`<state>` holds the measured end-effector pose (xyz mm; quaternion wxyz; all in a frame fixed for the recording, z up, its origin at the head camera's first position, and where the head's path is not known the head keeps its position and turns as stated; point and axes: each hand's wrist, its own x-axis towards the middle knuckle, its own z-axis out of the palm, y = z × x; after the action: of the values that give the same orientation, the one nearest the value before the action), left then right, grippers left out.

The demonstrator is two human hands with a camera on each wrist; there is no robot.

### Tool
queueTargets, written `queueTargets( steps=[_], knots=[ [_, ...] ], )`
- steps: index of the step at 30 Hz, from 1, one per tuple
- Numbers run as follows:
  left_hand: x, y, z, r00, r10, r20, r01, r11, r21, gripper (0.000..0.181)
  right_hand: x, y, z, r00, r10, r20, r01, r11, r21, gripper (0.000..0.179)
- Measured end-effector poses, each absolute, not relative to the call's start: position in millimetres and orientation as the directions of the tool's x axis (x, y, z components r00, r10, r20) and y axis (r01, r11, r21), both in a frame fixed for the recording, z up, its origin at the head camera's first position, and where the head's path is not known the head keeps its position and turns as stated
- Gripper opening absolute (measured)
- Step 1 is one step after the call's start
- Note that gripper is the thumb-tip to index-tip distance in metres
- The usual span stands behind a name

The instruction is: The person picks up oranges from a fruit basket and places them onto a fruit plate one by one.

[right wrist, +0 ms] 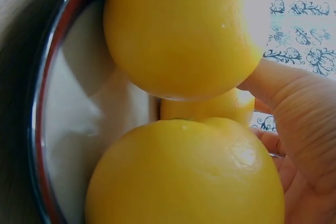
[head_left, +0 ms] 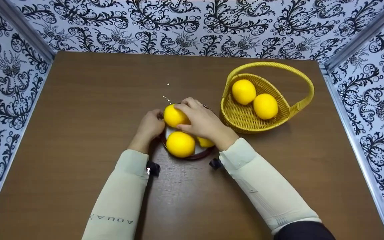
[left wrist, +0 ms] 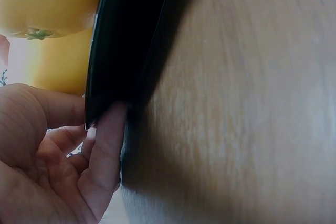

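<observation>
Over plate (head_left: 199, 150), yellow fruit (head_left: 174, 116) between right hand (head_left: 202, 121), gripping it, and left hand (head_left: 150, 126), pinching plate.

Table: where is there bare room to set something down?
Wide bare table lies between the left wall and left hand; another patch between the right sleeve and right wall, in front of the basket. Crowded: the plate, with three fruits and right hand on or over it, and its narrow gap to the basket.
</observation>
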<state>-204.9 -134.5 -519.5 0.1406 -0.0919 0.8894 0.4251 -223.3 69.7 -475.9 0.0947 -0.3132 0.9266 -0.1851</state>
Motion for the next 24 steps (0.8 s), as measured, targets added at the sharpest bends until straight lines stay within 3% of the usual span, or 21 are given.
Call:
queueTargets(
  steps=[6,13,24],
  knots=[
    [-205.2,-134.9,-520.1,-0.949,-0.045,-0.313,-0.270,0.628,0.730,0.039,-221.9,70.4,-470.7,-0.783,-0.620,-0.060,-0.556,0.739,-0.380,0.062],
    [-204.5,-134.7,-519.8,-0.949,-0.050,-0.310,-0.271,0.628,0.729,0.029,-219.2,72.9,-460.6,-0.771,-0.635,-0.032,-0.581,0.724,-0.372,0.062],
    [-205.3,-134.2,-520.5,-0.951,-0.054,-0.303,-0.269,0.628,0.730,0.036,-213.3,83.5,-441.4,-0.747,-0.663,0.053,-0.639,0.692,-0.336,0.061]
  ],
)
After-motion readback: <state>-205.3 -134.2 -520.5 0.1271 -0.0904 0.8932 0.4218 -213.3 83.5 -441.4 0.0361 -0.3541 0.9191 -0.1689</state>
